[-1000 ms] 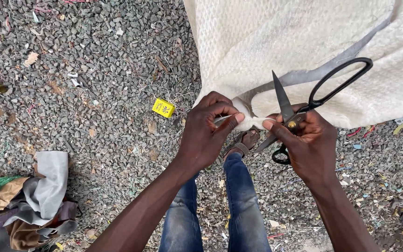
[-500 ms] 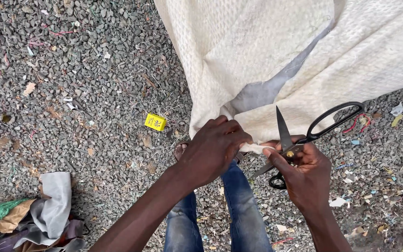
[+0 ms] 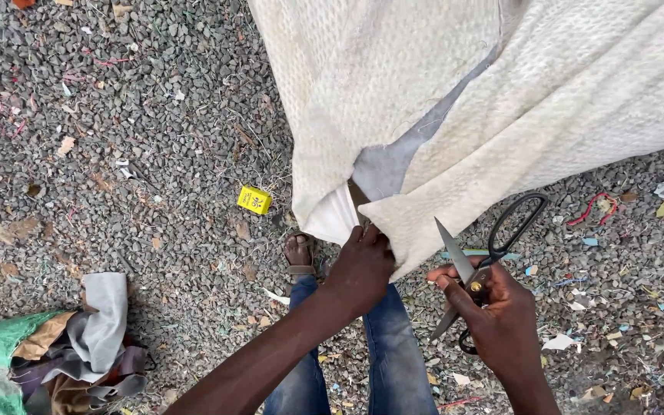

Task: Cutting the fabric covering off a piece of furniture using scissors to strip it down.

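A large cream textured cloth (image 3: 455,100) hangs down from the top of the view, split near its lower edge so a paler inner layer shows. My left hand (image 3: 361,265) grips the cloth at the bottom of that split. My right hand (image 3: 493,311) holds big black-handled scissors (image 3: 476,261) just right of the cloth's lower corner, blades open and pointing up, not touching the cloth. My legs in blue jeans (image 3: 382,361) and one sandalled foot (image 3: 299,253) show below.
Grey gravel ground (image 3: 117,169) is littered with scraps of paper and thread. A small yellow box (image 3: 254,200) lies left of the cloth. A heap of grey, green and brown fabric pieces (image 3: 55,346) sits at the lower left.
The cloth's lower edge has opened into a longer split and dropped lower. My left hand moved up into the split; the scissors pulled away to the right, off the cloth.
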